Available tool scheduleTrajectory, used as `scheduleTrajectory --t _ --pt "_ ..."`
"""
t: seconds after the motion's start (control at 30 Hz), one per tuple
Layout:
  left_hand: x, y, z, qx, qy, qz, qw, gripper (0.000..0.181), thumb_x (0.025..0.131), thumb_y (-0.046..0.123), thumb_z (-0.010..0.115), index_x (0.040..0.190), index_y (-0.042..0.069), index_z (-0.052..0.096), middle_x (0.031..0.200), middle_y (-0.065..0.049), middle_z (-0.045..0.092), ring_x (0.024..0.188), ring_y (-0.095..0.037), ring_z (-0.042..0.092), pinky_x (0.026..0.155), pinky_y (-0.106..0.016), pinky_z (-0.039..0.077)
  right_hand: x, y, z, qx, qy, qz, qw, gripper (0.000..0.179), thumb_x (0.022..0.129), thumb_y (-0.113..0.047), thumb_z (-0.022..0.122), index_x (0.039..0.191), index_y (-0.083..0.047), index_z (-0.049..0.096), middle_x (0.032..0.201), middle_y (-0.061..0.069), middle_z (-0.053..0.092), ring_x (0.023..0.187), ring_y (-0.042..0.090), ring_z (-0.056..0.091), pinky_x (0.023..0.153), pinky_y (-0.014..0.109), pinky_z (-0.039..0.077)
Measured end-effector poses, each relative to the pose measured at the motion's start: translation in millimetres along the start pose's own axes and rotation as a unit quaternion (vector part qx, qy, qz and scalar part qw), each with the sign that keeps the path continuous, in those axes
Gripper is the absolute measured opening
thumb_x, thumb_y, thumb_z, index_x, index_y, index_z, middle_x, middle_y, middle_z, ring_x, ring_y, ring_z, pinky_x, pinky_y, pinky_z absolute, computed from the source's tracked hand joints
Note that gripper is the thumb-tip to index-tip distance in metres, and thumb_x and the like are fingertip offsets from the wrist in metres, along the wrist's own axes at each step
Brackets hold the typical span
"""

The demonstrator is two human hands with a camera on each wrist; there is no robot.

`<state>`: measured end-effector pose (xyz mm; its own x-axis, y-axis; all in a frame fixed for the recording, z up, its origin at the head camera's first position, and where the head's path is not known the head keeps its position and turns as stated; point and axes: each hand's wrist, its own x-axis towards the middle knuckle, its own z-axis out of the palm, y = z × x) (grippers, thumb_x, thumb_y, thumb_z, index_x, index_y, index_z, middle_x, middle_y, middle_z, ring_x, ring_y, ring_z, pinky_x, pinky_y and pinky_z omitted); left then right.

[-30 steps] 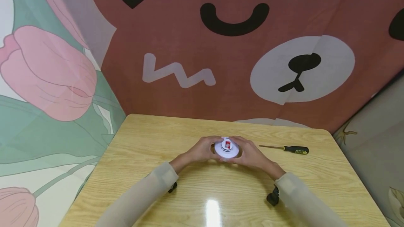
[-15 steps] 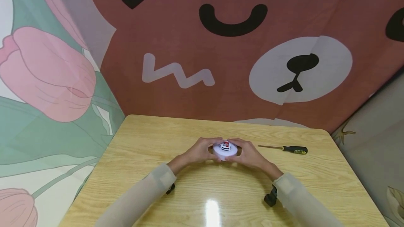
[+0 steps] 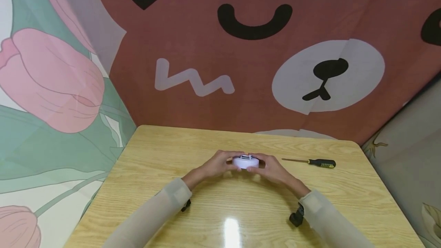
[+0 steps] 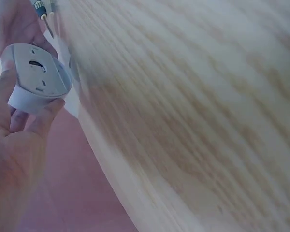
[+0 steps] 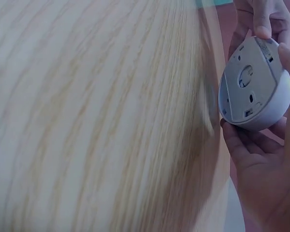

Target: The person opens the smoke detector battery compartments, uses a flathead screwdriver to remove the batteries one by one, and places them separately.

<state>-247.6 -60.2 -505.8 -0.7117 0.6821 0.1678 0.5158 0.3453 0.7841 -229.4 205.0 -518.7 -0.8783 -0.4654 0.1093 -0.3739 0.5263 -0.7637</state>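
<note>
A round white smoke detector (image 3: 245, 162) is held up between both hands over the middle of the table. My left hand (image 3: 219, 163) grips its left side, thumb at the near edge and fingers along the far rim. On the opposite side my right hand (image 3: 271, 167) holds it the same way. Both wrist views show the underside: the flat base of the smoke detector (image 4: 37, 67) has a central opening and small slots. In the head view its vented dome faces up and away, and the fingertips partly cover it.
A screwdriver (image 3: 322, 163) with a black and yellow handle lies right of the hands, its shaft pointing left. The wooden table (image 3: 165, 144) meets a brown bear-print curtain (image 3: 193, 110) at the back. Flowered cloth (image 3: 55, 83) hangs on the left.
The smoke detector has tilted in the hands: its red label, facing up earlier, has turned away, and its side wall now faces the head camera. Both hands keep their grip.
</note>
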Motion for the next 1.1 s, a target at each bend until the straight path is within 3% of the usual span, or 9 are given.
scheduleTrajectory --t 0.13,0.43,0.6,0.83,1.0,1.1 --pt "2.8 -1.0 -1.8 0.002 0.025 0.004 0.9997 0.051 0.098 0.015 0.075 0.146 0.004 0.063 0.144 -0.012 0.066 0.132 -0.022 0.064 0.108 -0.030 0.052 -2.4 0.5 0.1 0.008 0.006 -0.007 0.9999 0.072 0.096 -0.035 0.081 0.150 0.004 0.055 0.139 0.022 0.066 0.119 0.031 0.070 0.096 0.039 0.060" --pt "11.9 2.8 -7.5 -0.030 0.065 -0.019 0.9972 0.034 0.103 0.012 0.070 0.136 0.003 0.070 0.133 -0.012 0.072 0.119 -0.020 0.071 0.098 -0.025 0.057 -2.3 2.4 4.8 0.045 0.030 -0.022 0.9983 0.042 0.104 -0.021 0.071 0.139 0.003 0.065 0.126 0.017 0.074 0.112 0.026 0.074 0.089 0.030 0.061" --pt "13.9 2.6 -8.6 -0.045 0.069 -0.023 0.9963 0.035 0.102 0.008 0.070 0.137 0.001 0.069 0.135 -0.014 0.071 0.120 -0.026 0.071 0.097 -0.027 0.058 -1.9 0.5 4.4 0.076 0.040 -0.011 0.9962 0.042 0.105 -0.015 0.069 0.141 0.005 0.062 0.126 0.021 0.074 0.113 0.029 0.073 0.089 0.030 0.061" --pt "12.3 1.3 -4.9 -0.111 0.070 -0.055 0.9899 0.037 0.101 0.002 0.071 0.137 -0.001 0.068 0.127 -0.022 0.072 0.107 -0.033 0.076 0.079 -0.038 0.065 -2.9 -5.5 2.5 0.140 0.044 0.027 0.9888 0.045 0.107 -0.010 0.064 0.146 0.011 0.054 0.122 0.030 0.072 0.107 0.035 0.074 0.079 0.043 0.064" --pt "13.0 1.5 -1.5 -0.087 0.098 -0.068 0.9891 0.034 0.100 0.003 0.073 0.133 -0.003 0.069 0.117 -0.021 0.075 0.108 -0.031 0.074 0.076 -0.028 0.064 -1.4 -4.4 2.3 0.144 0.054 0.044 0.9871 0.047 0.108 -0.014 0.064 0.149 0.007 0.053 0.120 0.027 0.073 0.102 0.028 0.075 0.078 0.042 0.064" --pt "13.0 2.4 0.8 -0.115 0.110 -0.103 0.9818 0.033 0.099 0.004 0.074 0.131 -0.002 0.069 0.111 -0.019 0.075 0.099 -0.026 0.074 0.072 -0.034 0.065 0.2 1.8 3.2 0.150 0.058 0.055 0.9855 0.050 0.107 -0.016 0.065 0.152 0.004 0.052 0.118 0.025 0.074 0.098 0.023 0.076 0.078 0.037 0.064"
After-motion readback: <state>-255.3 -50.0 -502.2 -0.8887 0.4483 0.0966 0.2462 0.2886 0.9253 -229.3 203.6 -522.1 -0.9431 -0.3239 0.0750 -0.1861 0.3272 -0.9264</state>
